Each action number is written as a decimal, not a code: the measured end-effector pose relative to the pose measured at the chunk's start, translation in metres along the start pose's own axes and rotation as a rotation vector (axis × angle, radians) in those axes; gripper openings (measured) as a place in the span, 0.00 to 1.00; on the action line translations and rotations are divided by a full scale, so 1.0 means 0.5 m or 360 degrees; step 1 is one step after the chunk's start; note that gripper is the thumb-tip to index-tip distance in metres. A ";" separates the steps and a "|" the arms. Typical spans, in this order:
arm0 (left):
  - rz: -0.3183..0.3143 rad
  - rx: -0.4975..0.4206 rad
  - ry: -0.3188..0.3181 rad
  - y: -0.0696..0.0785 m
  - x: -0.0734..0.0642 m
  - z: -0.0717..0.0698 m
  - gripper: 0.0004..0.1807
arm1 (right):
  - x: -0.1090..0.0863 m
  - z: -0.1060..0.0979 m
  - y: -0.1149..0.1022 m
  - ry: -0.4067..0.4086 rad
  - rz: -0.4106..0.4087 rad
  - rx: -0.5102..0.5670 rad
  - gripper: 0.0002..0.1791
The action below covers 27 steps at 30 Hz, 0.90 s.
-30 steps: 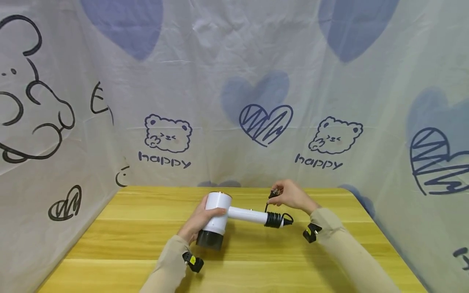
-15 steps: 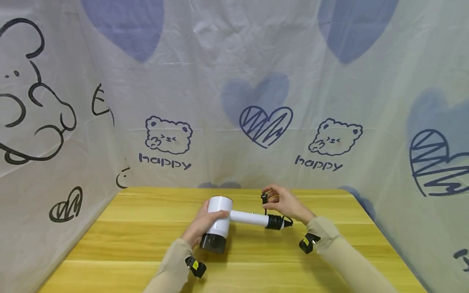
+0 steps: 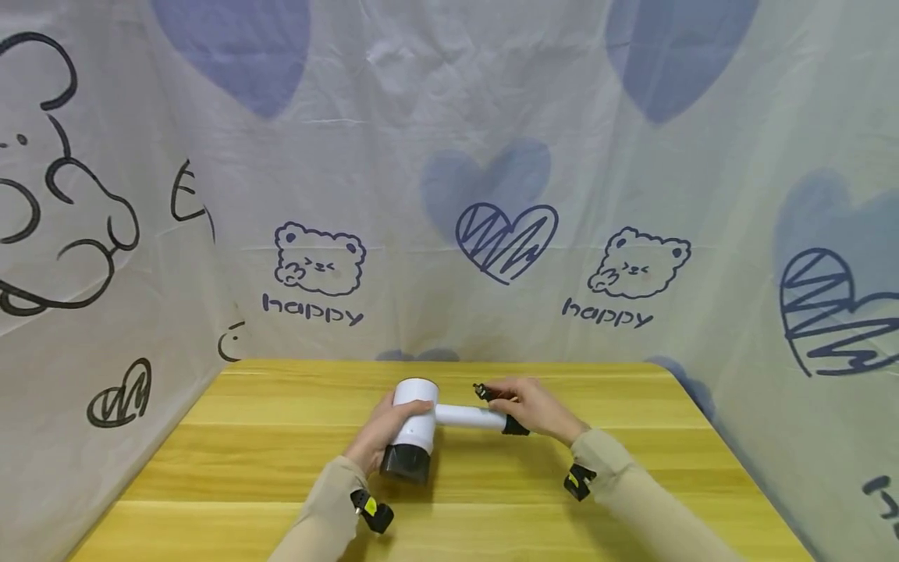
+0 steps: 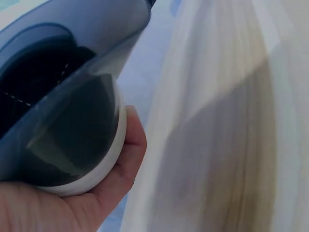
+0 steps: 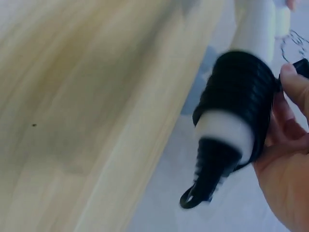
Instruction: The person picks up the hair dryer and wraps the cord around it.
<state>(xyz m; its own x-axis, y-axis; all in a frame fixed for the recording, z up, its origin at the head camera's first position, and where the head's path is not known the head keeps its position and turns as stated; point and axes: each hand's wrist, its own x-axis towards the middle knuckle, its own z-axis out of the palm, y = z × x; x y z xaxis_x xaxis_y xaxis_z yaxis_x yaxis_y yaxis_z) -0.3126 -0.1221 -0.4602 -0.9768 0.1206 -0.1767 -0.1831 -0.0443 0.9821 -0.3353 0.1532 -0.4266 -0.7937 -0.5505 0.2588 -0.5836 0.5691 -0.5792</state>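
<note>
A white hair dryer [image 3: 418, 396] is held over the wooden table, its dark see-through nozzle [image 3: 406, 464] towards the person. My left hand [image 3: 379, 434] grips it round the barrel, thumb across the top; in the left wrist view the fingers curl round behind the nozzle [image 4: 72, 130]. To the right, the handle [image 3: 467, 416] ends in a black power cord [image 5: 236, 89] wound in tight coils. Between thumb and fingers, my right hand [image 3: 531, 404] pinches the plug [image 3: 483, 392] just above the handle, its prongs towards the left. That hand partly hides the coils in the head view.
The yellow wooden table [image 3: 449, 519] stretches out beneath both hands. Behind it and at both sides hangs a pale cloth [image 3: 421, 101] printed with hearts, bears and "happy". Each wrist wears a small black camera, such as the right one [image 3: 578, 482].
With the plug, my right hand has moved left and down, from above the coiled cord to above the handle. The plug has tipped from upright to pointing left. The left hand keeps its grip.
</note>
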 end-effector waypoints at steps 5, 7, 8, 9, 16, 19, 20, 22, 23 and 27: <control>-0.0010 0.0009 -0.0003 -0.010 0.004 0.003 0.44 | 0.004 0.024 -0.003 -0.0075 -0.0111 -0.0248 0.20; -0.0024 0.0008 0.0010 -0.014 0.006 0.001 0.44 | 0.006 0.031 -0.004 -0.0085 -0.0163 -0.0314 0.19; -0.0037 0.0003 0.0015 -0.017 0.007 -0.001 0.45 | 0.007 0.035 -0.004 -0.0097 -0.0185 -0.0336 0.19; -0.0050 -0.0005 0.0020 -0.020 0.008 -0.003 0.45 | 0.007 0.038 -0.003 -0.0109 -0.0203 -0.0350 0.19; -0.0119 -0.0056 0.0003 -0.037 0.019 -0.014 0.44 | -0.004 0.066 0.008 -0.0242 -0.0160 -0.0444 0.34; -0.0128 0.0011 -0.0007 -0.041 0.024 -0.014 0.44 | -0.005 0.077 0.019 -0.0290 -0.0139 -0.0404 0.38; -0.0129 0.0043 -0.0008 -0.042 0.025 -0.014 0.44 | -0.004 0.080 0.023 -0.0302 -0.0128 -0.0367 0.38; -0.0123 0.0098 -0.0009 -0.042 0.027 -0.013 0.44 | -0.003 0.083 0.029 -0.0322 -0.0104 -0.0298 0.39; -0.0119 0.0116 -0.0011 -0.042 0.028 -0.013 0.44 | -0.003 0.084 0.031 -0.0325 -0.0095 -0.0279 0.39; -0.0106 0.0186 -0.0019 -0.040 0.026 -0.010 0.42 | -0.004 0.085 0.036 -0.0317 -0.0045 -0.0254 0.37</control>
<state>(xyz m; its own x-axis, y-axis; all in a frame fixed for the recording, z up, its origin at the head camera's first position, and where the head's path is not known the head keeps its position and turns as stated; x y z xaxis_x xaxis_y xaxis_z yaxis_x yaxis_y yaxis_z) -0.3224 -0.1246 -0.4823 -0.9614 0.1315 -0.2417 -0.2327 0.0802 0.9692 -0.3371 0.1385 -0.4705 -0.7366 -0.6679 0.1067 -0.6372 0.6323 -0.4406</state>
